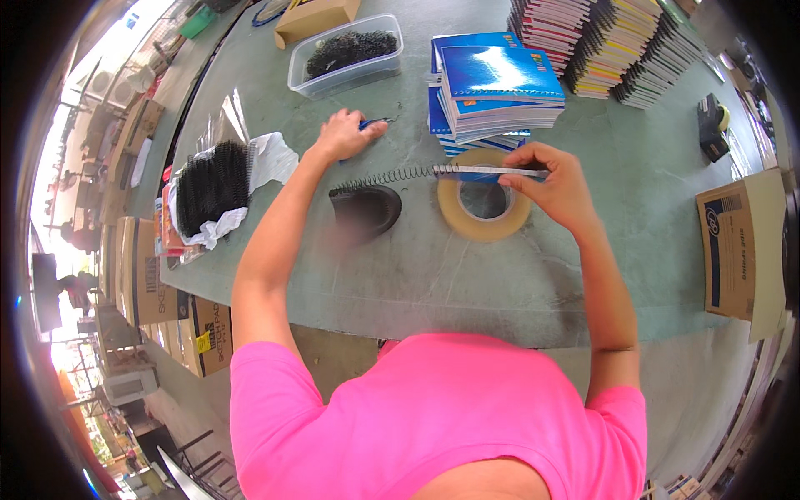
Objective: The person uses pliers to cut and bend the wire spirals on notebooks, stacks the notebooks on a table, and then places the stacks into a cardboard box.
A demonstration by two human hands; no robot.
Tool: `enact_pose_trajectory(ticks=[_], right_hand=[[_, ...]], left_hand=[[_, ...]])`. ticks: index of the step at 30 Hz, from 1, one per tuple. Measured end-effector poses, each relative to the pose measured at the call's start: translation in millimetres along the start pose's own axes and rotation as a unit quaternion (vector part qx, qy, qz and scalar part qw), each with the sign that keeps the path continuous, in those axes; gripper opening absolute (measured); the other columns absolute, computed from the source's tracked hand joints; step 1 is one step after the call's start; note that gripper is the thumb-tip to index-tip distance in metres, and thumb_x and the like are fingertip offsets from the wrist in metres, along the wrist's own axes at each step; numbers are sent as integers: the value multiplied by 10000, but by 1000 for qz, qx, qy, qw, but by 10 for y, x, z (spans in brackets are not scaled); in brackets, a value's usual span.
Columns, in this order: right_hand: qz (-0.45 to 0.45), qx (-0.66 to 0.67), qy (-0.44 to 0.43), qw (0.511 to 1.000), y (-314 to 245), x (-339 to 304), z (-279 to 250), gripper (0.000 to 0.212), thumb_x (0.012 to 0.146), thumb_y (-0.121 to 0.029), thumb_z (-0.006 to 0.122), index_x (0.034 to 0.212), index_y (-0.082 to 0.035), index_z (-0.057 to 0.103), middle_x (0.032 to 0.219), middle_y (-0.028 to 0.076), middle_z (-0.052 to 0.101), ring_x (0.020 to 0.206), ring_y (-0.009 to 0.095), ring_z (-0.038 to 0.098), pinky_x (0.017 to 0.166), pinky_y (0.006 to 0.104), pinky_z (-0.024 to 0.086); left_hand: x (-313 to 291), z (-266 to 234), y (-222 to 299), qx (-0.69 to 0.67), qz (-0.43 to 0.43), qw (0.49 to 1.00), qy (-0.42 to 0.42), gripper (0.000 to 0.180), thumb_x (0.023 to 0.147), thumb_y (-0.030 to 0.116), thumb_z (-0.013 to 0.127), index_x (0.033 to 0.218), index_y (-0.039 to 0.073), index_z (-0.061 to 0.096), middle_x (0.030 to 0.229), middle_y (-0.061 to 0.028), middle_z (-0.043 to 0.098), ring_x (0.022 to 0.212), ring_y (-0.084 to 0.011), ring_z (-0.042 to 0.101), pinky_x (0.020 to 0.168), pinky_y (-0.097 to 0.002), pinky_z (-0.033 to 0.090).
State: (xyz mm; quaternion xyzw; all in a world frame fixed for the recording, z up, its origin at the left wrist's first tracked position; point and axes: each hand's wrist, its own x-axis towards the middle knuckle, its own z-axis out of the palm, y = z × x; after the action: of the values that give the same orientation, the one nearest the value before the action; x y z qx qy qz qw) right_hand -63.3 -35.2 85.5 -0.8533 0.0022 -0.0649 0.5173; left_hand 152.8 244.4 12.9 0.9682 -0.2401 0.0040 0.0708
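My right hand (554,185) pinches a thin notebook (479,170), seen edge-on, between thumb and fingers. From its left end a black spiral coil (387,177) sticks out, partly threaded along the notebook's edge. Farther left, my left hand (342,135) rests on the table with its fingers curled over blue-handled pliers (367,124); most of the tool is hidden under the hand. Below the notebook lies a wide roll of clear tape (454,212). A black rounded object (371,210) sits under the coil, its kind unclear.
A clear plastic bin (346,79) of black coils stands beyond my left hand. Stacked blue notebooks (500,83) are ahead, with taller notebook stacks (608,46) behind. Bundled black coils (214,187) lie left. A cardboard box (733,250) and a tape dispenser (712,129) stand right.
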Motion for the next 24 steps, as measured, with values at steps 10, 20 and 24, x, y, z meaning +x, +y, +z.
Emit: enact_pose_trajectory(ticks=[10,20,24], right_hand=[[64,226,28,972,335,77,178,241,770,-99,727,988,-6,683,967,58,662,873,115,589,777,247,488],[9,213,35,976,379,11,171,253,762,-108,736,989,-12,682,940,54,671,848,102,602,775,246,500],[23,214,33,976,346,11,120,252,764,-118,737,987,-13,684,951,53,673,847,103,601,758,239,498]], left_hand=[[-1287,-384,152,-212,68,971,-91,429,678,91,738,1067,42,564,841,-100,591,734,-219,546,691,-327,453],[-1201,-1066,1242,-312,145,880,328,391,801,77,645,1174,53,531,1046,-116,587,921,-243,609,833,-358,470],[-1208,-972,1443,-164,177,948,208,317,772,56,658,1081,88,594,901,-111,575,816,-245,585,708,-345,470]])
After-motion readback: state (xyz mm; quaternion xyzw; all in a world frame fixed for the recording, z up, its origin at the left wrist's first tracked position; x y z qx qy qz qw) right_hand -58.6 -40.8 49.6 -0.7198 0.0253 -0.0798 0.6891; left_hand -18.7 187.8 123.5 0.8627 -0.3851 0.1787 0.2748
